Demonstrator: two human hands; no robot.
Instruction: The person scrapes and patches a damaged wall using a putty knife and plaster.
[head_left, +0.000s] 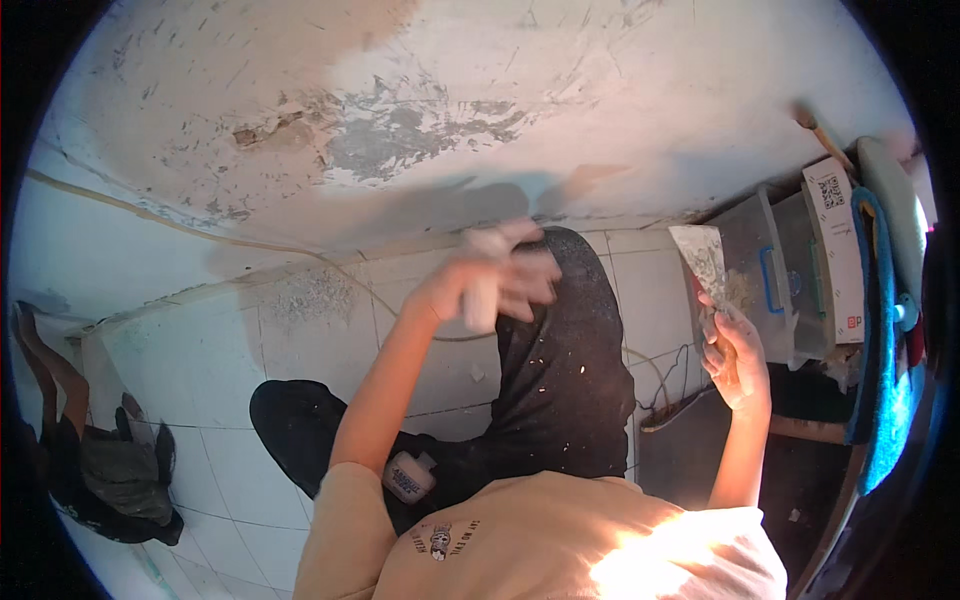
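Observation:
My right hand (735, 350) is closed round the handle of a putty knife (700, 255). The knife's broad blade points up and carries pale, dusty smears. My left hand (490, 280), smeared by motion, hangs above my bent knee in dark trousers. A whitish shape (481, 300) shows at its palm; whether this is a held thing or dusty skin is unclear. In front of me rises a pale wall (620, 120) with a rough, peeled grey patch (410, 135) and a chipped spot (270, 128).
A cable (210, 235) runs along the wall's foot onto the tiled floor (290, 340), where grey dust lies. At right stand clear plastic bins (745, 250), a white box (838, 260) and blue cloth (890, 400). Another person's arm (60, 370) shows at far left.

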